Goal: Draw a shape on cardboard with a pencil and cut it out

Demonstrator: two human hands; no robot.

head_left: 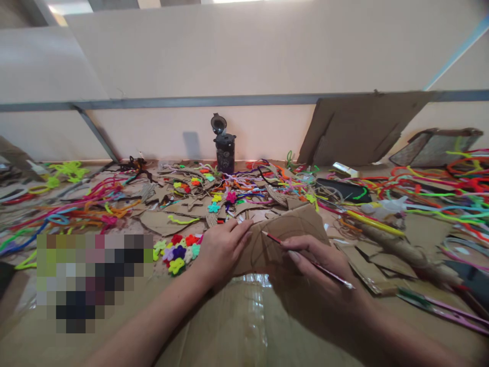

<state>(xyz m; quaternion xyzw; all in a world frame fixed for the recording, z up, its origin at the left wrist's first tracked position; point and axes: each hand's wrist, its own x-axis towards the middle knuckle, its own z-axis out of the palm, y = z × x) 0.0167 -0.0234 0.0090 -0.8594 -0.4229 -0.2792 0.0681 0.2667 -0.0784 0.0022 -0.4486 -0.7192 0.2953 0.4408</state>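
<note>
Pale panels (214,56) back the cluttered table. At centre, the left hand (221,250), grip loose, steadies a brown cardboard piece (282,229); the right hand (319,260) grips a slim red pencil (272,238) over it. Black open-lidded bottle (225,153): twelve o'clock.

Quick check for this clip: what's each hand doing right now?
Left hand: open, pressing on the cardboard piece.
Right hand: closed around a pencil, tip on the cardboard.
</note>
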